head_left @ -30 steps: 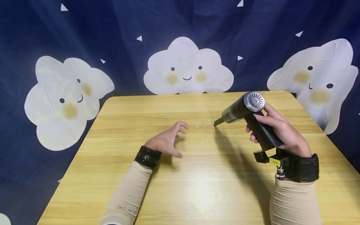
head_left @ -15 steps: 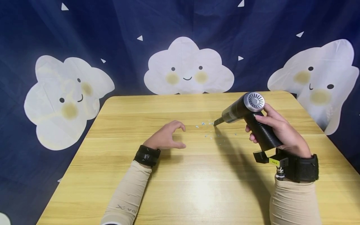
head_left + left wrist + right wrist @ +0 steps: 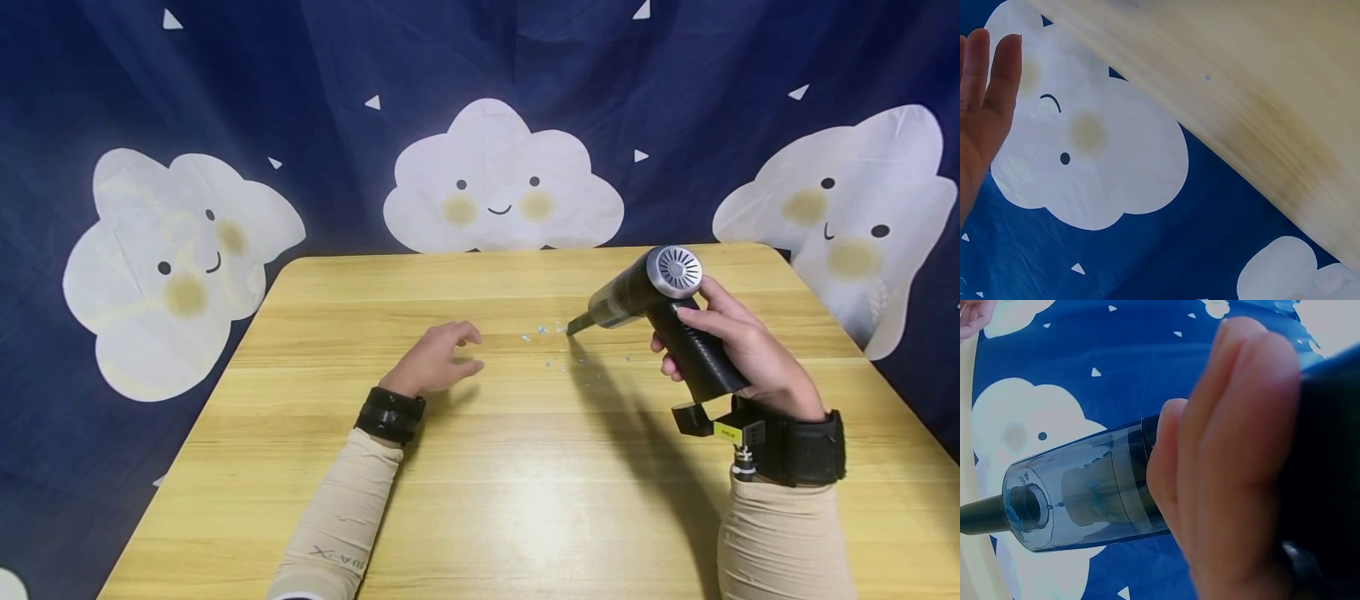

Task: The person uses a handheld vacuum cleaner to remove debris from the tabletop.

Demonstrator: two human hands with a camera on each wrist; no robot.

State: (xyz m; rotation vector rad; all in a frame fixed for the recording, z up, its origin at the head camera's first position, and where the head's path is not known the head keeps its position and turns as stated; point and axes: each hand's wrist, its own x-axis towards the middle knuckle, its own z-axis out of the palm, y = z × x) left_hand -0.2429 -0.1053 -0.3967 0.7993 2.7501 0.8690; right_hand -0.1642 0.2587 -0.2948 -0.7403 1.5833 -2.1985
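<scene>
My right hand grips the black handle of a handheld vacuum cleaner, its narrow nozzle slanting down to the tabletop among small pale-blue scraps. In the right wrist view, curled fingers wrap the handle behind the see-through dust cup, which has some bluish bits inside. My left hand hovers to the left of the scraps, holding nothing, with thumb and fingers loosely bent and apart. Part of that left hand shows at the edge of the left wrist view.
The wooden table has rounded far corners. Behind it hangs a dark blue curtain printed with white smiling clouds. Each wrist wears a black strap, and one tiny blue scrap lies right of the nozzle.
My left hand has drawn slightly back to the left, its thumb moving up nearer the fingers. The vacuum's nozzle has shifted a hair leftward; the scraps look much the same.
</scene>
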